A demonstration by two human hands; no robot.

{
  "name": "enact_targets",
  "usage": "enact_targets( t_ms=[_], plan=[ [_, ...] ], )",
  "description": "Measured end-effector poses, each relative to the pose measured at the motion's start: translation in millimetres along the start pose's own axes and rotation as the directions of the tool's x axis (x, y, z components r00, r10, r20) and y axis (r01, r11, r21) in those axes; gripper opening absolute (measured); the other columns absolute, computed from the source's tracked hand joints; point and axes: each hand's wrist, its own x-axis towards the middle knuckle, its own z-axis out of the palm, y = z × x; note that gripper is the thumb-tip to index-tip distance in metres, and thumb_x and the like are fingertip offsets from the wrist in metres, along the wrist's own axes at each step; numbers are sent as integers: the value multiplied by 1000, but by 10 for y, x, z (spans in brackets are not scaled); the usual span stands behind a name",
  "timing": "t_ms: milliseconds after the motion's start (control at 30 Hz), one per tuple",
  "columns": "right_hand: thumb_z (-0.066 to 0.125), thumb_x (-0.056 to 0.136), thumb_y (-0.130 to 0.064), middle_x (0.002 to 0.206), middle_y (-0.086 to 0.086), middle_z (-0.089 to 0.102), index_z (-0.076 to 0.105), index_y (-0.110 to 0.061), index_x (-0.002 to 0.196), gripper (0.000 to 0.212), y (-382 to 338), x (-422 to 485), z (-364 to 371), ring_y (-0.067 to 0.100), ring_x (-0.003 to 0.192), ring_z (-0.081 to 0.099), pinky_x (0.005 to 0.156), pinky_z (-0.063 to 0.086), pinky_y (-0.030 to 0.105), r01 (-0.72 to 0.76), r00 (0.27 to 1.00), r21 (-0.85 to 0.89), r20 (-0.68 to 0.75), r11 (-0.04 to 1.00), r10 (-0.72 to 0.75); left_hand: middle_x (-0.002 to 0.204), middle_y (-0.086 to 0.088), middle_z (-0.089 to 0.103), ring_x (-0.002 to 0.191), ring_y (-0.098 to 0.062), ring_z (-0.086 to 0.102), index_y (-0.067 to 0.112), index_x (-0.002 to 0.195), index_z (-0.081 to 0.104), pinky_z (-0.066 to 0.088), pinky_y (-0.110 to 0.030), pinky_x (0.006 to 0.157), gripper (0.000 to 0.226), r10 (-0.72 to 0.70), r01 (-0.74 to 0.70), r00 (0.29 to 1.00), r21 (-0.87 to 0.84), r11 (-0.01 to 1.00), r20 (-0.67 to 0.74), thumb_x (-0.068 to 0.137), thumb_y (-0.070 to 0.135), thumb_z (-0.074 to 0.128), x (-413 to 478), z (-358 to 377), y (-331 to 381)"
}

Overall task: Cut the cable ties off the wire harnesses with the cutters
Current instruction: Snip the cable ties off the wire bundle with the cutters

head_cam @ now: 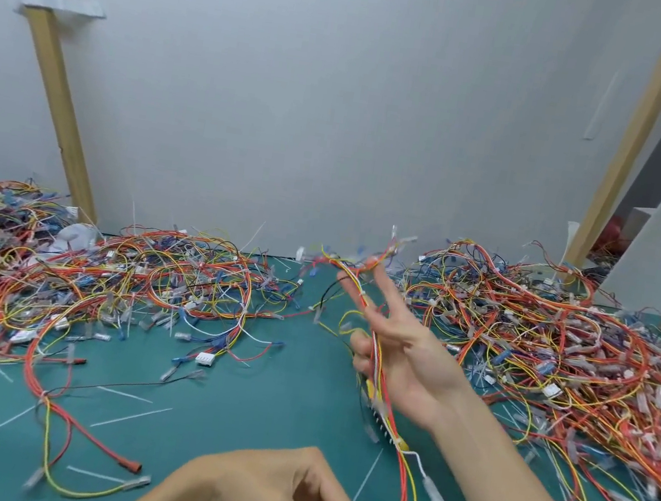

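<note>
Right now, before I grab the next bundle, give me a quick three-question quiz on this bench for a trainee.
1. True or false: the right hand holds a wire harness.
2. The mat is: A green, B white, C red.
3. Fill in: the white strips lying loose on the mat are cut cable ____.

Key: 1 true; 2 A; 3 ties.

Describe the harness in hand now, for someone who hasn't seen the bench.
On the green mat, between the left pile and right pile of wires, the right hand is raised. It grips one harness of red, yellow and white wires. It is the only bundle lifted off the mat, a clear-sleeved terminal dangling below the wrist.
</note>
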Motion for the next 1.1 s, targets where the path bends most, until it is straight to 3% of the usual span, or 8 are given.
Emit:
enact_targets(
  t_ms=[67,167,367,467,600,867,1000,1100],
  plan=[
    [50,90,-2,142,-8,54,42,-41,142,66,-122,60,102,19,78,69,60,55,27,85,995,3,46,996,-85,87,20,71,78,8,62,-6,98,65,44,-9,75,14,17,-17,1000,-37,999,0,96,1,53,9,-9,12],
    [47,86,7,144,-5,53,45,-34,139,67,-312,172,217,24,106,66,75,51,29,187,979,4,79,982,-186,95,15,72,84,4,64,21,96,69,45,-12,79,20,30,-37,998,-112,993,-62,96,6,56,24,6,31],
    [39,58,22,132,-2,63,56,-24,91,59,-260,381,117,25,108,65,85,46,31,228,969,180,-141,957,-204,102,17,67,89,6,60,25,105,60,42,-9,78,12,91,-92,996,-168,981,-15,98,16,55,108,-15,-6],
    [30,55,26,126,-5,67,46,-22,79,56,-46,477,7,24,108,67,81,46,30,213,959,173,-225,962,-172,101,15,65,89,2,58,21,116,54,42,-12,77,21,42,-48,998,-153,987,-41,100,8,48,150,-30,-88],
    [26,60,29,122,-8,68,44,-22,78,57,85,536,-107,21,103,69,69,46,26,200,948,84,-268,976,-171,102,9,62,92,1,59,16,123,47,44,-14,82,38,44,-55,997,-171,984,-66,91,32,62,182,-29,-121],
    [30,57,28,118,-10,70,37,-23,73,54,75,517,-190,15,90,71,62,37,27,137,950,-181,-256,974,-181,107,-10,63,93,-9,61,13,129,54,46,-19,86,32,95,-104,970,-31,994,-224,97,14,55,247,-41,-258],
    [29,57,27,120,-8,69,36,-22,73,53,86,503,-203,15,87,71,58,37,26,127,953,-202,-248,971,-176,101,-4,73,91,-17,66,15,120,61,53,-28,84,30,104,-68,884,94,993,-455,91,22,65,201,-125,-246],
    [29,56,27,120,-7,69,36,-21,75,53,80,507,-192,14,84,71,50,38,19,128,956,-188,-236,974,-172,98,-1,74,88,-11,68,20,112,64,53,-28,84,20,202,-43,762,263,964,-615,91,20,65,166,-309,-151]
  ],
)
